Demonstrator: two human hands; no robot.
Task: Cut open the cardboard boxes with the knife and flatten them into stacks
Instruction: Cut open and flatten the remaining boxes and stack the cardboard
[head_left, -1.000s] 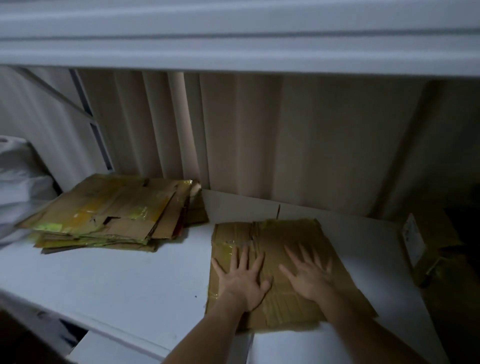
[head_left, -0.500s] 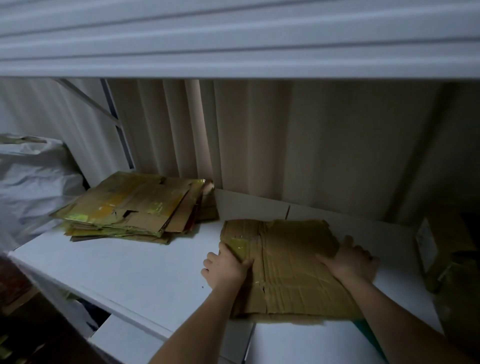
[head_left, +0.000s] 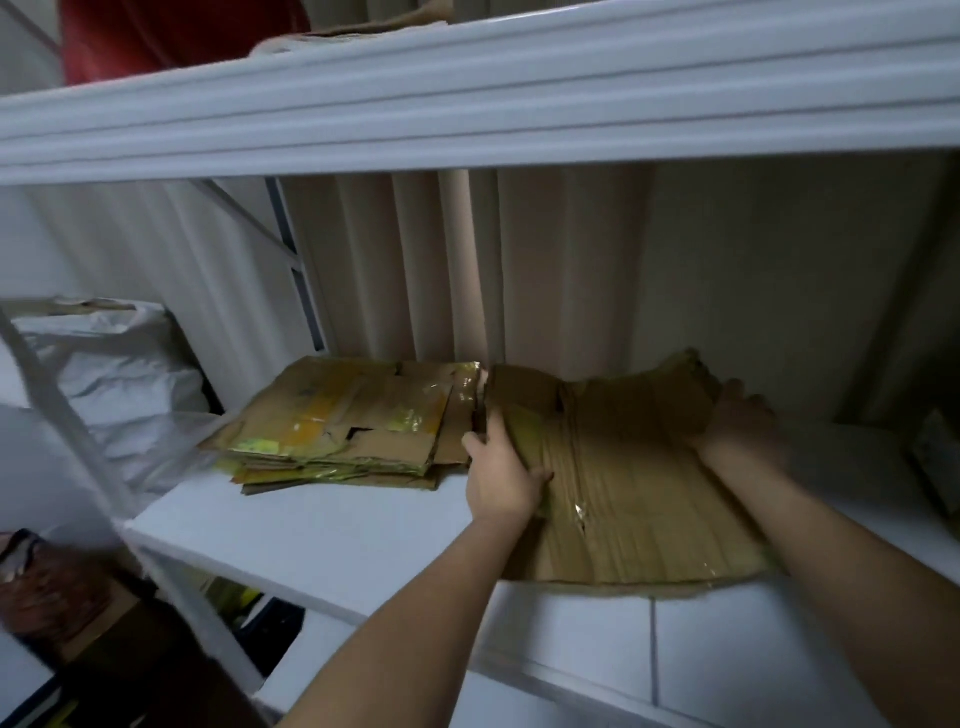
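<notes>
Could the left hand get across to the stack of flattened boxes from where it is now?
Probably yes. The left hand grips the near-left edge of the flattened cardboard sheet, right beside the stack of flattened boxes. Only bare white shelf lies between, but it would need to let go first.

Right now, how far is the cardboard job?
Done: a stack of flattened boxes lies on the shelf. In hand: the left hand and right hand grip one flattened box beside it. Left: laying it on the stack. No knife shows.
</notes>
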